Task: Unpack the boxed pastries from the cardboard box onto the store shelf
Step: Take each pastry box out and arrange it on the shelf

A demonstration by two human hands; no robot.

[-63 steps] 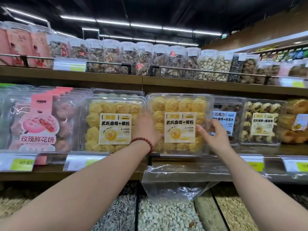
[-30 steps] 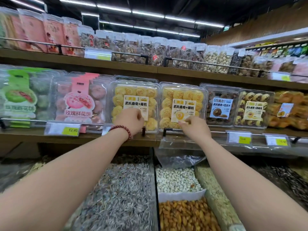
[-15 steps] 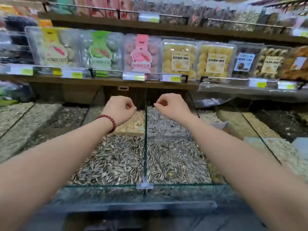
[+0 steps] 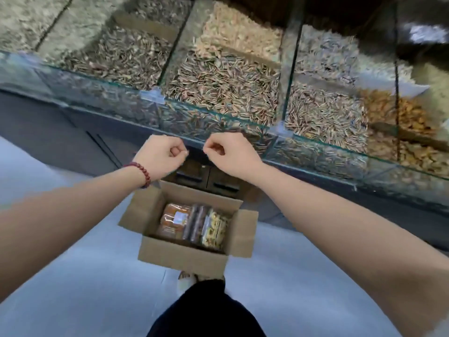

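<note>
An open cardboard box [image 4: 181, 255] stands on the floor right below me, flaps spread. Inside lie clear packs of pastries: an orange-brown pack [image 4: 173, 221] at the left, a dark pack [image 4: 195, 223] in the middle and a pale yellow pack [image 4: 214, 229] at the right. My left hand [image 4: 161, 156], with a red bead bracelet on the wrist, hangs above the box with its fingers curled and nothing in them. My right hand [image 4: 229, 154] is beside it, also curled and holding nothing. The store shelf is out of view.
A glass-fronted counter [image 4: 218, 117] of bulk bins runs across the view, holding sunflower seeds [image 4: 218, 79] and orange-brown nuts [image 4: 398, 113]. Dark cabinet doors [image 4: 206, 176] sit under it, just behind the box. Pale floor [image 4: 85, 276] surrounds the box; my dark-trousered leg [image 4: 206, 310] is below it.
My hands have left the yellow pastry boxes on the shelf and drawn back and down, curled. My view has swung down from the shelf past the seed bins to the cardboard box.
</note>
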